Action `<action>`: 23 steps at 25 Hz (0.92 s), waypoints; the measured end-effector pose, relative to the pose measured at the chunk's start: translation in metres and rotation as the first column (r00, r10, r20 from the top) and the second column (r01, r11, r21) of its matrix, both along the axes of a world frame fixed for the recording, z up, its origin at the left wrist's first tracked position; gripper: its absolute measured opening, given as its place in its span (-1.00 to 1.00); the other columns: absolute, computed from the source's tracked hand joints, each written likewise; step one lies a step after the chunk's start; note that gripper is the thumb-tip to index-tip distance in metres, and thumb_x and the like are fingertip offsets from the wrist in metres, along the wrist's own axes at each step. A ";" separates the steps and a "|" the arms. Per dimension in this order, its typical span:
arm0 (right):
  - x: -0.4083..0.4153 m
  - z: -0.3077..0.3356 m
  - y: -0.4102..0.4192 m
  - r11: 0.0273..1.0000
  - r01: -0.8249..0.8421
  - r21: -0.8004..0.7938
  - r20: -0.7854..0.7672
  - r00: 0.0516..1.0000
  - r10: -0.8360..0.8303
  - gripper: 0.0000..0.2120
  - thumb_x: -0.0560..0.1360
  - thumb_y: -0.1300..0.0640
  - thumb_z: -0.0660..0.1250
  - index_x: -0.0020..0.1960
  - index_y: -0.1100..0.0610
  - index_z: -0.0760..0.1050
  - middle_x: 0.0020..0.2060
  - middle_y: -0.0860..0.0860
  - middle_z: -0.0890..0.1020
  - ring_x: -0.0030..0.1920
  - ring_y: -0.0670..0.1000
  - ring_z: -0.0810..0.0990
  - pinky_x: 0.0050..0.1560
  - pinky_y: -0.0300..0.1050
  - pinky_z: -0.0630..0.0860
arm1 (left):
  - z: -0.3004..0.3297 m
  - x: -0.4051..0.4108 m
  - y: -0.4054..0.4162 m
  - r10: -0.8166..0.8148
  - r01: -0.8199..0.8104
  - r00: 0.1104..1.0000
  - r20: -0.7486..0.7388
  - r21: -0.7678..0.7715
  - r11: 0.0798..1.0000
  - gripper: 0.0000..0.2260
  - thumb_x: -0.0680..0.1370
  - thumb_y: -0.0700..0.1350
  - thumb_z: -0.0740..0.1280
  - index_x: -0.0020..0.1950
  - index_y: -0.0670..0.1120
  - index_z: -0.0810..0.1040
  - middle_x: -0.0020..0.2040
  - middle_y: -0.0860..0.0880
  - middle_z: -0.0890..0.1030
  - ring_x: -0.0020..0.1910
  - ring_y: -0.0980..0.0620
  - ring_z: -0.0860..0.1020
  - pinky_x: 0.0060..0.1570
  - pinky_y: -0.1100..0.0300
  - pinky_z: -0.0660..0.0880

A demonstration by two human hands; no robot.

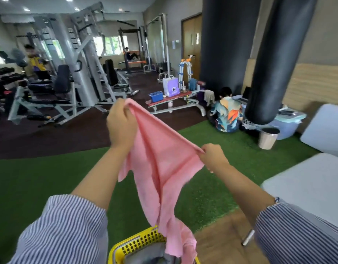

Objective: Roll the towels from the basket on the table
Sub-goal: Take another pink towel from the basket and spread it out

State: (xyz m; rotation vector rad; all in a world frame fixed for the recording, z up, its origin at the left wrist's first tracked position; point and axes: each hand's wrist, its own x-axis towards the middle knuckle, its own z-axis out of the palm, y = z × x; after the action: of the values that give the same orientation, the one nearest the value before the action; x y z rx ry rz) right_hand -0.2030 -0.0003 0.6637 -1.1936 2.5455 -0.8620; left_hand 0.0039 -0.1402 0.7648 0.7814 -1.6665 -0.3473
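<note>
While both hands hold it up in the air, the pink towel [160, 159] hangs stretched along its top edge: left hand [121, 124] grips one bunched corner higher up, right hand [213, 156] pinches the other corner lower. Fabric is plain pink, creased in long folds, its tail trailing into the yellow basket [137, 244] below. Basket sits on the wooden desk [221, 241], grey cloth inside.

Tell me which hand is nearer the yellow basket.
Right. The right hand grips the pink towel lower, above the yellow basket; the left hand holds it higher.
</note>
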 end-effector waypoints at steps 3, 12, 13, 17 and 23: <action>-0.063 -0.005 0.049 0.987 0.154 -0.050 0.136 0.980 -0.146 -0.74 0.54 0.19 0.18 -0.27 0.26 0.50 -0.44 0.18 0.57 -0.58 0.09 0.57 -0.61 -0.17 0.47 | -0.013 -0.033 0.001 -0.011 0.010 0.989 0.147 0.003 1.000 -0.88 0.57 -0.26 0.11 -0.14 -0.12 0.36 -0.19 -0.12 0.45 -0.22 -0.08 0.38 -0.20 0.11 0.26; -0.214 0.008 0.115 0.938 0.267 -0.224 0.057 0.964 -0.261 -0.79 0.42 0.37 0.07 -0.36 0.18 0.28 -0.45 0.10 0.46 -0.42 0.08 0.49 -0.49 -0.22 0.36 | -0.086 -0.224 0.071 -0.279 0.239 0.918 0.282 0.167 0.956 -0.81 0.55 -0.27 0.12 -0.26 -0.10 0.32 -0.28 -0.07 0.45 -0.26 -0.10 0.41 -0.25 0.12 0.22; -0.225 0.008 0.118 0.934 0.262 -0.243 0.076 0.965 -0.251 -0.78 0.42 0.37 0.05 -0.36 0.17 0.28 -0.44 0.09 0.47 -0.42 0.06 0.50 -0.51 -0.29 0.37 | -0.092 -0.243 0.080 -0.313 0.272 0.903 0.295 0.173 0.947 -0.77 0.55 -0.28 0.12 -0.28 -0.06 0.29 -0.30 -0.04 0.43 -0.27 -0.07 0.40 -0.26 0.12 0.22; -0.276 -0.005 0.118 0.903 0.280 -0.325 0.200 0.954 -0.224 -0.81 0.43 0.36 0.03 -0.24 0.27 0.39 -0.33 0.20 0.54 -0.30 0.18 0.61 -0.29 -0.05 0.62 | -0.111 -0.298 0.099 -0.363 0.289 0.888 0.281 0.271 0.918 -0.74 0.55 -0.28 0.10 -0.32 -0.07 0.26 -0.35 -0.02 0.39 -0.35 0.04 0.33 -0.35 0.11 0.22; -0.351 -0.028 0.084 0.896 0.352 -0.272 0.386 0.892 -0.233 -0.75 0.50 0.36 0.11 0.01 0.14 0.51 -0.09 0.15 0.57 -0.32 0.04 0.65 -0.46 -0.18 0.58 | -0.138 -0.378 0.070 -0.410 0.286 0.873 0.266 0.402 0.870 -0.72 0.60 -0.23 0.11 -0.32 -0.06 0.30 -0.33 -0.03 0.43 -0.31 0.00 0.39 -0.31 0.11 0.28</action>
State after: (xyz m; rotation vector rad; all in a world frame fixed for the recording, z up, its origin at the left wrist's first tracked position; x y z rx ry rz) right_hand -0.5544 0.0840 0.6356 -0.6421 2.3764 -1.4837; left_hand -0.3740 -0.0698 0.6265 0.8278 -2.1212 -0.8266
